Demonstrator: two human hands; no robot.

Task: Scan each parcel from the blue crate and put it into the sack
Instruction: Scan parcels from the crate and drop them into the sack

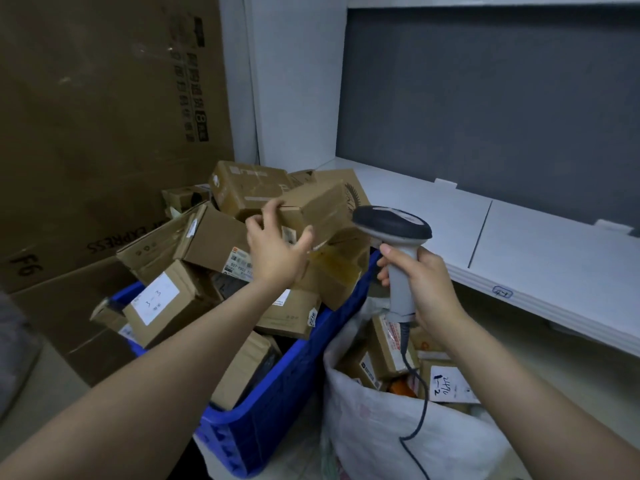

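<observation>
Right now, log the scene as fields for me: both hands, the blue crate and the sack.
left hand: grips a cardboard parcel on top of the others
right hand: holds the scanner by its handle
blue crate: heaped with cardboard parcels
sack: white, open, several parcels inside

you see: parcels matt brown cardboard | crate glossy blue plastic | sack white woven | scanner smooth grey plastic
</observation>
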